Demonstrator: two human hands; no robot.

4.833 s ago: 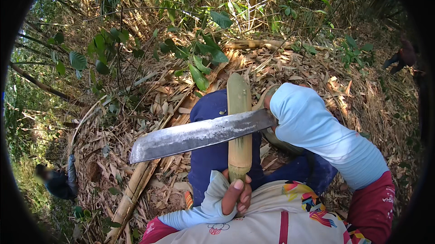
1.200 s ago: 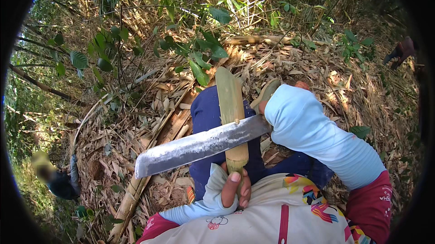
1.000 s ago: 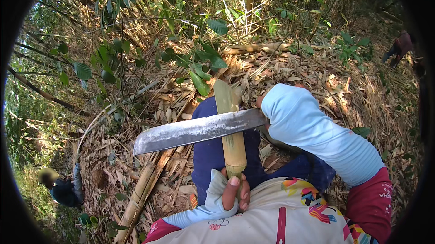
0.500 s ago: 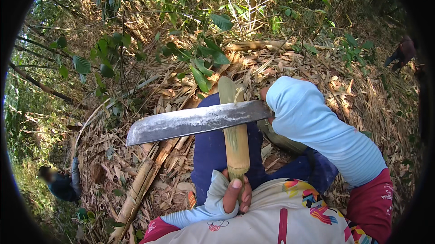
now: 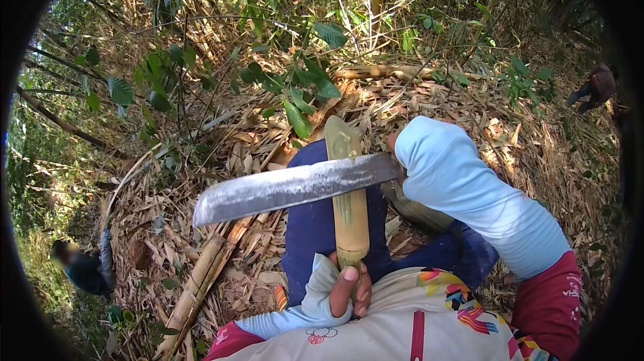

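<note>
The knife (image 5: 295, 190) has slipped slightly down the bamboo (image 5: 353, 227) toward the left hand (image 5: 342, 288) since half a second ago. The bamboo, straighter at first, now tips left, a green streak (image 5: 345, 208) showing below the knife.

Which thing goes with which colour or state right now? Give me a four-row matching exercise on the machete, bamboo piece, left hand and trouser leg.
1. Machete
2. Bamboo piece
3. Left hand
4. Trouser leg

A. Closed round the bamboo piece's near end
B. Dark blue
C. Grey blade, set across the bamboo piece
D. Tan and green

Pairs: 1-C, 2-D, 3-A, 4-B
</note>
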